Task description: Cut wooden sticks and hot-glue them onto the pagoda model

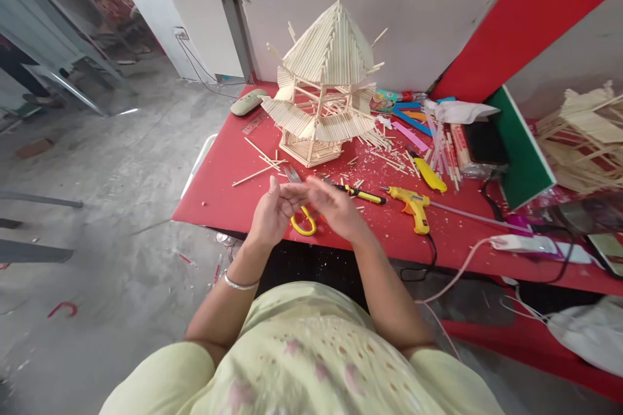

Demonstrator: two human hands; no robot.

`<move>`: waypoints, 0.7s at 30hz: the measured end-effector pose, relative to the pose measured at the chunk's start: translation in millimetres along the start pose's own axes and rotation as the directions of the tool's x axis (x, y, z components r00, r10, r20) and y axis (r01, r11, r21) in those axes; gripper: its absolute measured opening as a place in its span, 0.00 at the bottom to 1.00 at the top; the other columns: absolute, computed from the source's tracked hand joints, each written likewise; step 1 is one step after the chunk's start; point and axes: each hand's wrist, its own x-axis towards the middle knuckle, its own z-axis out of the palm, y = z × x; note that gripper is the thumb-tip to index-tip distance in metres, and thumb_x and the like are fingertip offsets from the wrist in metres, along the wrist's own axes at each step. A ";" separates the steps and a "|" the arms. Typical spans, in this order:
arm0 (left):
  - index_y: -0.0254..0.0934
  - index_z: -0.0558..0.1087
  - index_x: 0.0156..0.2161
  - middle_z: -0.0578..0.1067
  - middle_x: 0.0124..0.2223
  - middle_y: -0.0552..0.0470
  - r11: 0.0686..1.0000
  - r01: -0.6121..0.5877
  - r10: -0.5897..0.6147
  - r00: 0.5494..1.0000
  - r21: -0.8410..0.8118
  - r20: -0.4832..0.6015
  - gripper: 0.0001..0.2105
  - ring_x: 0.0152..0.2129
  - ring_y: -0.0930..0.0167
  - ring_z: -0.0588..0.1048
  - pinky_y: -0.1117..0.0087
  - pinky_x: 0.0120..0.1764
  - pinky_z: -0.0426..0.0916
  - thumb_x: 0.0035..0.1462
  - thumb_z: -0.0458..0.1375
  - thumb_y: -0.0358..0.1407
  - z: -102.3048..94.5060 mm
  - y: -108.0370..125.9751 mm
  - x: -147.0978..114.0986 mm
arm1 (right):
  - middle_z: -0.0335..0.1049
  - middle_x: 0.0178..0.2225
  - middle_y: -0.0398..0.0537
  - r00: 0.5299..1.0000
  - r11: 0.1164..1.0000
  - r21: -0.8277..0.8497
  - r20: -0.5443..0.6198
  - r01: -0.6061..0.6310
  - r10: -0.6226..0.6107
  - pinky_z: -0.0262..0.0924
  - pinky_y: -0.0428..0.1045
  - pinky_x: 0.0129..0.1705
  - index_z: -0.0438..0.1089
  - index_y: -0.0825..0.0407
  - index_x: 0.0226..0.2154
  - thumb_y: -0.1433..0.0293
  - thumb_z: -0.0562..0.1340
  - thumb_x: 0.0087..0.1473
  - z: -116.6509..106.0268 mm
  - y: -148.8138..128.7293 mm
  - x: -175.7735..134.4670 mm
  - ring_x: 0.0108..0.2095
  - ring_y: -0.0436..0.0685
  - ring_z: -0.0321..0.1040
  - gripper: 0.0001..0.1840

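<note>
My left hand [271, 213] is held above the table's front edge, palm turned up and inward, fingers stretched out. Facing it, my right hand [339, 209] has its fingers extended, and the fingertips of both overlap or touch. Nothing shows in either hand. Just beneath them lie scissors with yellow handles [304, 225], partly hidden. A yellow and black craft knife [368, 196] rests right of the fingers. Beyond my hands stands a pagoda model built of thin wooden sticks [328, 55], with loose sticks [260, 172] at its foot.
A yellow glue gun [413, 209] with its cord lies at right on the red table [214, 188]. Near it are a yellow cutter [431, 174], coloured strips [409, 136] and a green board [523, 155]. A computer mouse [248, 102] sits at the back left. Another stick model [584, 136] stands far right.
</note>
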 end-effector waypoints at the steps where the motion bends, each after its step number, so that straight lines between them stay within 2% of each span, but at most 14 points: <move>1: 0.35 0.81 0.38 0.82 0.45 0.38 0.998 -0.053 0.054 0.998 0.026 -0.021 0.32 0.47 0.56 0.80 0.56 0.47 0.76 0.64 0.47 0.62 -1.6 0.6 -0.6 | 0.81 0.41 0.47 0.999 0.999 -0.040 0.048 -0.012 0.014 0.70 0.46 0.31 0.75 0.47 0.53 0.44 0.61 0.59 5.2 -1.1 -4.8 0.32 0.53 0.76 0.30; 3: 0.36 0.81 0.37 0.82 0.47 0.41 0.969 -0.195 0.209 0.974 0.153 -0.087 0.25 0.51 0.57 0.78 0.54 0.53 0.73 0.64 0.54 0.56 -7.6 2.1 -1.2 | 0.75 0.24 0.41 0.998 0.995 -0.101 0.051 -0.018 0.024 0.63 0.45 0.25 0.79 0.49 0.35 0.45 0.61 0.59 7.6 -1.9 -11.7 0.20 0.49 0.67 0.26; 4: 0.37 0.82 0.36 0.81 0.49 0.42 0.935 -0.249 0.284 0.952 0.252 -0.114 0.20 0.53 0.57 0.77 0.54 0.56 0.71 0.64 0.57 0.52 -11.6 2.3 -0.8 | 0.71 0.19 0.40 1.000 0.993 -0.116 0.007 -0.016 0.017 0.60 0.45 0.23 0.76 0.50 0.27 0.44 0.60 0.60 4.7 -1.7 -13.8 0.18 0.49 0.64 0.28; 6: 0.39 0.82 0.36 0.80 0.50 0.44 0.856 -0.279 0.371 0.918 0.434 -0.141 0.14 0.53 0.59 0.76 0.57 0.57 0.70 0.61 0.63 0.47 -19.7 -0.3 1.6 | 0.67 0.16 0.41 0.994 0.991 -0.131 -0.105 -0.016 0.002 0.60 0.45 0.25 0.72 0.50 0.20 0.44 0.57 0.62 -6.1 -0.5 -15.6 0.19 0.49 0.65 0.32; 9: 0.39 0.82 0.36 0.80 0.48 0.44 0.826 -0.245 0.351 0.929 0.508 -0.122 0.10 0.46 0.63 0.78 0.62 0.50 0.73 0.57 0.66 0.44 -26.0 -13.0 8.0 | 0.73 0.21 0.43 0.985 0.977 -0.211 -0.174 -0.018 -0.020 0.62 0.46 0.29 0.77 0.50 0.26 0.45 0.57 0.63 -21.7 3.3 -16.5 0.24 0.52 0.71 0.30; 14: 0.40 0.83 0.36 0.82 0.39 0.46 0.812 -0.210 0.268 0.963 0.545 -0.028 0.08 0.40 0.65 0.79 0.65 0.48 0.73 0.55 0.67 0.42 -20.4 -35.4 15.1 | 0.80 0.33 0.46 0.993 0.874 -0.479 -0.038 0.080 -0.112 0.64 0.47 0.37 0.81 0.48 0.36 0.51 0.59 0.64 -20.3 15.2 -22.2 0.34 0.55 0.75 0.21; 17: 0.40 0.83 0.36 0.82 0.37 0.48 0.827 -0.178 0.255 0.964 0.533 -0.072 0.09 0.37 0.66 0.79 0.67 0.45 0.73 0.55 0.66 0.43 -17.2 -34.8 16.4 | 0.81 0.36 0.46 0.993 0.855 -0.508 0.000 0.103 -0.119 0.64 0.47 0.39 0.81 0.47 0.40 0.53 0.59 0.65 -15.4 19.9 -24.8 0.36 0.55 0.75 0.19; 21: 0.38 0.82 0.39 0.81 0.38 0.48 0.845 -0.204 0.280 0.956 0.494 -0.085 0.12 0.35 0.68 0.78 0.68 0.42 0.73 0.57 0.65 0.44 -15.1 -23.7 22.1 | 0.81 0.35 0.46 0.989 0.858 -0.501 -0.026 0.111 -0.143 0.64 0.48 0.40 0.81 0.47 0.41 0.54 0.58 0.66 -17.6 19.1 -24.6 0.35 0.54 0.75 0.19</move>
